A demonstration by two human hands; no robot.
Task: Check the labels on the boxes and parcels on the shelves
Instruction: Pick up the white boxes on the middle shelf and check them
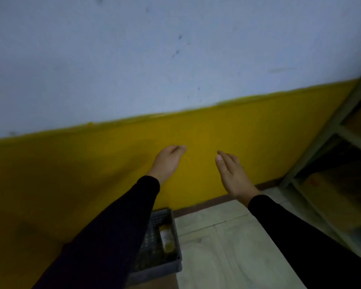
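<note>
We find the grey metal shelving unit (329,130) with its dim brown cardboard boxes (342,190) well off to the outer side of our right hand (232,174), at the edge of view; the boxes are blurred and we cannot make out any label on them. Our right hand is raised with its fingers straight and together, holding nothing and touching nothing. Our left hand (168,160) hangs just beside it, apart from it, with fingers loosely bent and nothing in them. Both arms wear dark long sleeves (104,243). Behind both hands stands a wall painted pale blue-grey above and mustard yellow (92,163) below. Beneath our left forearm a dark grey perforated plastic crate (169,265) sits on the pale tiled floor (227,247), holding a small pale bottle-like item (166,238) too blurred to identify.
</note>
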